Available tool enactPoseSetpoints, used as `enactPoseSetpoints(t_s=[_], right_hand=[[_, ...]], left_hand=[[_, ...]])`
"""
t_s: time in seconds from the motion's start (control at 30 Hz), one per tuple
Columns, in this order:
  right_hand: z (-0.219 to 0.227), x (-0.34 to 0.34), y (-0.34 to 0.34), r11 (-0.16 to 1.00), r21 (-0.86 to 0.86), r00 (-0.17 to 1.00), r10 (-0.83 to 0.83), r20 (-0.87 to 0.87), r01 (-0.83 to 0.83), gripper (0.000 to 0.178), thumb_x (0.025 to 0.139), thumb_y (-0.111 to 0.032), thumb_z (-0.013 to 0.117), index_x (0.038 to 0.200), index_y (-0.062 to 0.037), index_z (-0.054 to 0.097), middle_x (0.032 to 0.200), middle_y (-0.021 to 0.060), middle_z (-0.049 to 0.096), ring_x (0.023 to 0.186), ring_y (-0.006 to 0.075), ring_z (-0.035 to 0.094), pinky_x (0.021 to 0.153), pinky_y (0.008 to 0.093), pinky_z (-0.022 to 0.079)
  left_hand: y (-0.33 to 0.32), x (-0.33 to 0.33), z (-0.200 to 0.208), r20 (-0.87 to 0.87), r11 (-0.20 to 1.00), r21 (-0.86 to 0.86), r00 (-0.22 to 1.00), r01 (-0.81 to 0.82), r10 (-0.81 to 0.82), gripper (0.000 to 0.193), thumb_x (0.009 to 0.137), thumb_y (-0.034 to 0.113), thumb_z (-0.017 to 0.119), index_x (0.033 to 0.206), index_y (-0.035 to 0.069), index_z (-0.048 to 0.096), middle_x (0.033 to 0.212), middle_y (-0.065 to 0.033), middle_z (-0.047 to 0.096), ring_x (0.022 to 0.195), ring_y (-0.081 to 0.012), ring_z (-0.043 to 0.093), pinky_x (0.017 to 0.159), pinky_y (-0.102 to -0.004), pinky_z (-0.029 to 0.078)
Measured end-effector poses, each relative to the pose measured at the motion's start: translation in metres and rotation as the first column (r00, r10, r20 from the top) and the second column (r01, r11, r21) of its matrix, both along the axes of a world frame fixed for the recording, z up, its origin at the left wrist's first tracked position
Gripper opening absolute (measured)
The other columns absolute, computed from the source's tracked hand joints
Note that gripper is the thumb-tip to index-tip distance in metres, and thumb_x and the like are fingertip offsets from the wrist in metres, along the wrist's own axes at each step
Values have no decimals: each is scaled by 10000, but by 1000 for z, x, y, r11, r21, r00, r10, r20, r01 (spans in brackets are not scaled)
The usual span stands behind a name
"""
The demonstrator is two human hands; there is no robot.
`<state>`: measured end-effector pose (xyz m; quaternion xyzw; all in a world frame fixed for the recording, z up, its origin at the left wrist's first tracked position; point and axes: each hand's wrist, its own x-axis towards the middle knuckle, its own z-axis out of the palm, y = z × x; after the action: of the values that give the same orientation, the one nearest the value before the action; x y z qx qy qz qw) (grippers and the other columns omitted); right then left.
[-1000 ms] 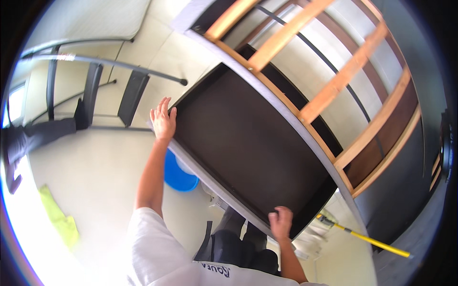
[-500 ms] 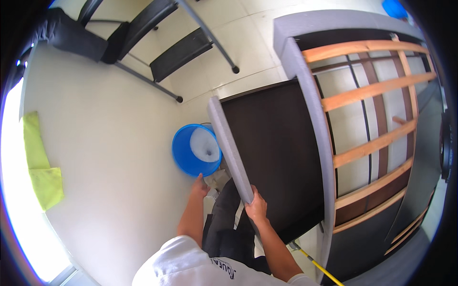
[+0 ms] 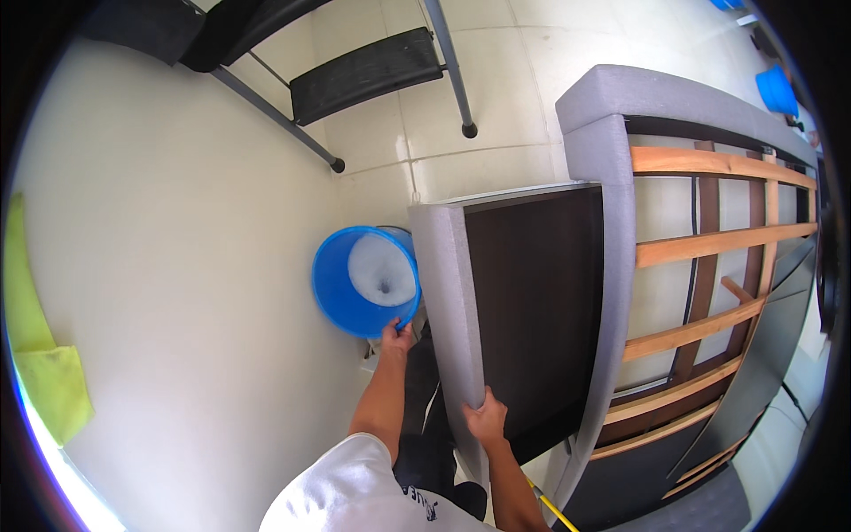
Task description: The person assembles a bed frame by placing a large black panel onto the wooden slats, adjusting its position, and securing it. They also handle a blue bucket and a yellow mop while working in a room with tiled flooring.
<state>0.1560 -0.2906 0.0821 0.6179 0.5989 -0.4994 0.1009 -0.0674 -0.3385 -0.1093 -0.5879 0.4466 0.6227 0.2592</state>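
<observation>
My left hand (image 3: 396, 335) is closed on the near rim of a blue bucket (image 3: 331, 282), with fingers hooked over the edge. White suds (image 3: 377, 264) float inside the bucket, which stands between the pale wall and the drawer. To the right, my right hand (image 3: 486, 417) grips the top edge of the grey padded drawer front (image 3: 446, 293). The drawer, pulled out from the bed frame, has a dark brown bottom (image 3: 532, 310) with nothing lying on it.
A grey upholstered bed frame (image 3: 612, 266) with wooden slats (image 3: 691, 333) fills the right side. A black step ladder (image 3: 368, 75) stands at the far left. Yellow-green cloths (image 3: 55, 386) lie at the left edge. A yellow pole (image 3: 551, 507) sits low beside the drawer.
My left hand has risen to the bucket's rim and closed on it. The right hand still holds the drawer front. The whole view has shifted a little.
</observation>
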Motion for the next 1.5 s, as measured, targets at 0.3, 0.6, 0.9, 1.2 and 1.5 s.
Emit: enactPoseSetpoints(t_s=[0.3, 0.6, 0.9, 1.2, 1.5], right_hand=[[3, 0, 0, 1000, -19, 1000, -1, -15, 1, 495, 572, -182, 621, 942, 99, 451, 666, 215, 546, 668, 341, 553, 634, 370, 430], [2, -2, -3, 998, 55, 999, 17, -29, -15, 444, 568, -188, 620, 904, 60, 469, 592, 187, 535, 589, 327, 550, 586, 375, 432], [-13, -20, -4, 999, 15, 997, -47, -54, 48, 379, 571, -120, 598, 908, -33, 449, 775, 151, 541, 717, 305, 540, 638, 390, 426], [-80, -51, -15, 992, 68, 994, -109, -6, 109, 363, 572, -95, 609, 899, -75, 452, 880, 142, 477, 838, 293, 497, 694, 374, 432], [-145, -48, -14, 948, 243, 968, -232, 93, 204, 161, 572, -32, 518, 726, -71, 499, 763, 157, 459, 730, 299, 501, 629, 370, 438]], left_hand=[[67, -72, 4, -25, 993, 119, 1000, -12, 15, 102, 706, -63, 411, 807, -74, 422, 854, -169, 504, 805, -296, 516, 718, -426, 475], [151, -161, 9, -185, 954, 98, 947, 283, -262, 104, 700, -38, 427, 803, -51, 416, 813, -152, 505, 751, -290, 529, 702, -403, 489], [178, -141, 52, -196, 579, 2, 568, 815, -799, 491, 792, 236, 454, 1196, 80, 223, 1201, -175, 292, 1070, -307, 352, 848, -433, 344], [218, -45, 162, 72, -477, -857, -870, 197, -488, 814, 690, 266, 602, 1245, -11, 75, 1263, -199, 193, 1151, -302, 242, 941, -351, 197], [173, 20, 74, 264, -475, -117, -433, 872, -862, 822, 645, 277, 642, 1244, 109, 105, 1232, -146, 247, 1092, -340, 285, 735, -486, 385]])
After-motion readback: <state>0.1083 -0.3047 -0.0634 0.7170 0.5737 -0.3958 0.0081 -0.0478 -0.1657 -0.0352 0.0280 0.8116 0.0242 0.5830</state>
